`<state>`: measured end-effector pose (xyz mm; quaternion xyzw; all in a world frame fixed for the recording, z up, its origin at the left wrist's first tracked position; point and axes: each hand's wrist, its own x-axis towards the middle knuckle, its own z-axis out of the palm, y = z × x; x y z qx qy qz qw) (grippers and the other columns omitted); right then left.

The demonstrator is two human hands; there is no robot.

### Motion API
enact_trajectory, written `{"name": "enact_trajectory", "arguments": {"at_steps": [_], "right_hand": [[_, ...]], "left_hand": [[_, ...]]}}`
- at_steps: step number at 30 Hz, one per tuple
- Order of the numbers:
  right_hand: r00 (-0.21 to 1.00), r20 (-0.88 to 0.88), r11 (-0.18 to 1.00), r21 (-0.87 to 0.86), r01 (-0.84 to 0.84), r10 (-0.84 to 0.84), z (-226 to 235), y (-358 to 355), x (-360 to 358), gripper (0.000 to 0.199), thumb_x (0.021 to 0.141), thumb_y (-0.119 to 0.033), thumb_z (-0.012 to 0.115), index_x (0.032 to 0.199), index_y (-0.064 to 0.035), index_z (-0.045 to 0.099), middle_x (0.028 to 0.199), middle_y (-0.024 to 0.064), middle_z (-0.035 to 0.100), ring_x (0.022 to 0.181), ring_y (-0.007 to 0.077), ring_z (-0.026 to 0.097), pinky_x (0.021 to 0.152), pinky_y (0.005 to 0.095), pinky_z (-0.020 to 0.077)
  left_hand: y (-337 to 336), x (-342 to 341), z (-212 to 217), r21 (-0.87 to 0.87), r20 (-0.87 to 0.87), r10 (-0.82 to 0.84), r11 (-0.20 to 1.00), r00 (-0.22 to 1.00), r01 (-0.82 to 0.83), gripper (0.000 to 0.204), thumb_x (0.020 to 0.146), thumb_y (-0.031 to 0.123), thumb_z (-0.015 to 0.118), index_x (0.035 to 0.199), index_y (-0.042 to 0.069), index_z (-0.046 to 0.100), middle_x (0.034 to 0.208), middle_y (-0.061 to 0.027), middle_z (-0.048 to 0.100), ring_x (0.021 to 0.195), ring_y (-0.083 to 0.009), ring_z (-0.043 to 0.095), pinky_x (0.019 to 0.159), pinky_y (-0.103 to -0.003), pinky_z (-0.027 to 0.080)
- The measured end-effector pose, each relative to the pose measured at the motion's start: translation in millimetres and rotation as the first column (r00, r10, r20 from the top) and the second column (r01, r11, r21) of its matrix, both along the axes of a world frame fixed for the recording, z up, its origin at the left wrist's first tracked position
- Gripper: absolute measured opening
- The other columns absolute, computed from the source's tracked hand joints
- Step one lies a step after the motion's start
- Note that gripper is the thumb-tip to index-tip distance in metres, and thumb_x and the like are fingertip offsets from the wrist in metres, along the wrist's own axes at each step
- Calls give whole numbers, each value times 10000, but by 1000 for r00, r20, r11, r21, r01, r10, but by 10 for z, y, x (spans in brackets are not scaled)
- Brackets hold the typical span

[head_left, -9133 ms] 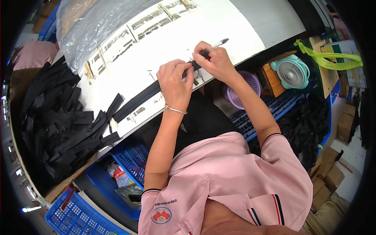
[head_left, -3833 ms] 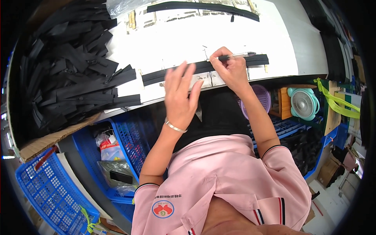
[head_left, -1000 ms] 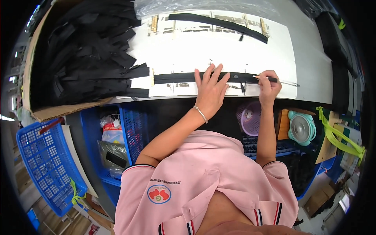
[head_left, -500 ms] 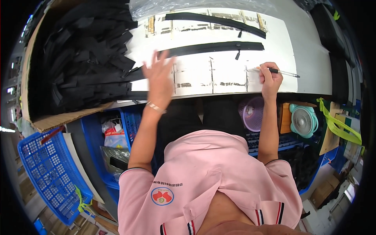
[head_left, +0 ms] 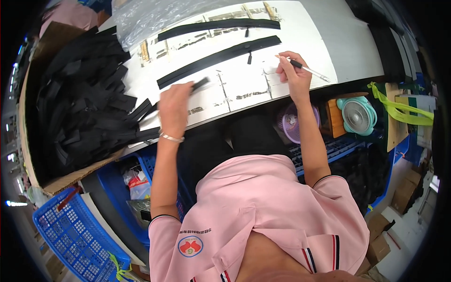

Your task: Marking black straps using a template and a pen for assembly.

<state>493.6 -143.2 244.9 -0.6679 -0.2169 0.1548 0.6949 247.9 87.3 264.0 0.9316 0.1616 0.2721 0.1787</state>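
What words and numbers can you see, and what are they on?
I can't copy words, but here's where to look:
Pink shirt: dark lettering, plus a round red badge.
Red packet: print too small to read.
White board: dark smudges, no words I can make out.
Pen: none I can see.

A grey table [head_left: 353, 52] stands ahead — cardboard boxes [head_left: 406, 190] at right, bright lights [head_left: 17, 203] at left.

Dark lettering [head_left: 196, 231], round emblem [head_left: 190, 246] on pink shirt [head_left: 277, 197].

Turquoise fan [head_left: 358, 115]; purple basket [head_left: 290, 132]; blue crate [head_left: 84, 232]
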Motion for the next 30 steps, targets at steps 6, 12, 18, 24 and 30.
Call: {"name": "enact_trajectory", "arguments": {"at_steps": [6,12,18,24,30], "right_hand": [[804,590,964,-250,91,78,35,-63,-466,305,955,-98,661,1259,-92,684,1038,75,764,932,195,703,877,326,520],[487,835,884,-406,233,255,-163,-258,-684,507,842,-49,737,1329,-94,606,1259,65,706,1225,238,627,1102,477,385],[470,862,847,-386,366,190,-168,-506,-469,514,858,-49,747,1357,-101,631,1155,86,707,1186,227,622,1166,505,299],[441,884,849,-347,400,154,-214,-468,-472,458,858,-14,747,1305,-87,675,1056,100,709,1105,227,650,1166,509,311],[429,889,847,-347,403,160,-204,-455,-425,390,897,18,712,1267,-106,704,1027,83,716,1068,197,664,1149,491,373]], "left_hand": [[-702,848,-175,-213,14,-63,975,998,65,179,853,115,753,1030,106,775,968,-58,702,930,-248,659,787,-348,539],[-879,846,-220,-103,137,-83,990,987,97,239,870,88,723,1107,90,758,1200,-70,692,1122,-296,605,971,-393,480],[-782,219,-274,-18,-42,52,998,998,-53,335,893,70,693,1226,30,681,1325,-98,646,1267,-300,549,1134,-507,327],[-670,-282,-291,-18,-155,255,965,954,-261,485,951,191,683,1413,77,590,1477,-78,566,1432,-271,447,1212,-539,122],[-593,-606,-303,-22,-172,328,942,929,-336,563,908,308,741,1407,95,591,1424,-77,564,1473,-358,353,1178,-642,68]]}}
